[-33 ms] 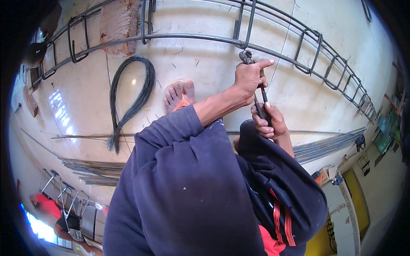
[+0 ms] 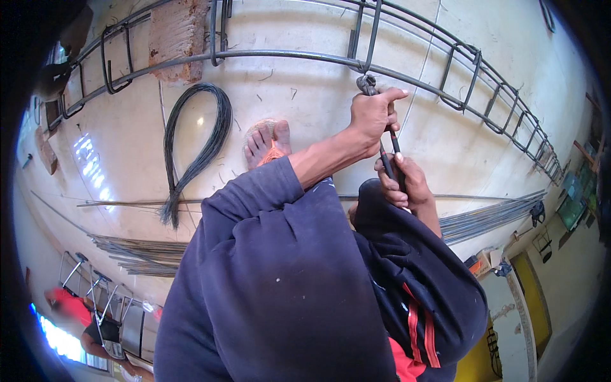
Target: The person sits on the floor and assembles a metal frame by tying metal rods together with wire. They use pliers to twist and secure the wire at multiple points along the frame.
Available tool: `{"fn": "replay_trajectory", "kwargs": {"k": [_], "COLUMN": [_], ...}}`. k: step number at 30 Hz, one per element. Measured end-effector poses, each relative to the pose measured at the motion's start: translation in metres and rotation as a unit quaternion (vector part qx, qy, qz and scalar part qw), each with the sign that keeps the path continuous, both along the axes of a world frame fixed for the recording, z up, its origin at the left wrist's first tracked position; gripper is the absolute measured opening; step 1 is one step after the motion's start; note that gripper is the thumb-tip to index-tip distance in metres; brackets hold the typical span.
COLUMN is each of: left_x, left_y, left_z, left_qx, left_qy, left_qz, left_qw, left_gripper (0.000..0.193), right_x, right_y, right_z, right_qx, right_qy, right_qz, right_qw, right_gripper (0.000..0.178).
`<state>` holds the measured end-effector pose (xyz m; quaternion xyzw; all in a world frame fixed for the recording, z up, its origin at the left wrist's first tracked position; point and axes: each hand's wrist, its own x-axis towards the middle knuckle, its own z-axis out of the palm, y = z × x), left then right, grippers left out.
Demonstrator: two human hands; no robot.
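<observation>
The pincers [image 2: 375,108] sat with their head at the joint where a stirrup [image 2: 371,35] crossed the long bar of the rebar cage [image 2: 286,57], which lay along the concrete floor [image 2: 305,114] at the top of the view. The jaws looked closed on the tie at that crossing, though the wire itself was too small to make out. The left hand [image 2: 372,118] was wrapped around the tool just below the head, forefinger stretched along the top. The right hand [image 2: 407,184] was clenched around the lower ends of the handles, close to the person's body. Both hands gripped the same tool firmly.

Judged from this, the step in hand was tightening a tie at that joint. The next move would call for a steady twist without shearing the wire.

A loop of dark binding wire [image 2: 197,140] lay on the floor to the left, near a sandalled foot [image 2: 267,143]. Straight rods [image 2: 484,219] lay bundled at the right, and a brick [image 2: 178,38] propped up the cage.
</observation>
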<state>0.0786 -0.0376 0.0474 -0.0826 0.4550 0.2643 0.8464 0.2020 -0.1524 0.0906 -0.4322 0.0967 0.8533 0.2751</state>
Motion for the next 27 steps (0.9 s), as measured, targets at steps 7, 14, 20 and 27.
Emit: {"fn": "replay_trajectory", "kwargs": {"k": [7,14,20,27], "left_x": [0.01,0.019,0.019,0.015], "left_y": [0.006,0.004,-0.001,-0.004], "left_z": [-0.002,-0.005,-0.014,-0.014], "left_qx": [-0.016,0.007,0.027,0.059], "left_qy": [0.042,0.114,0.15,0.173], "left_qz": [0.034,0.046,0.013,-0.016], "left_qw": [0.998,0.992,0.988,0.983], "left_gripper": [0.024,0.02,0.021,0.032], "right_x": [-0.015,-0.025,-0.021,-0.023], "right_y": [-0.001,-0.012,-0.02,-0.021], "right_z": [0.018,-0.003,-0.017,-0.019], "right_qx": [0.331,0.367,0.396,0.393], "right_qy": [-0.58,-0.692,-0.664,-0.657], "right_qz": [0.304,0.36,0.333,0.334], "right_qw": [0.68,0.507,0.54,0.55], "right_gripper": [0.051,0.047,0.045,0.043]}}
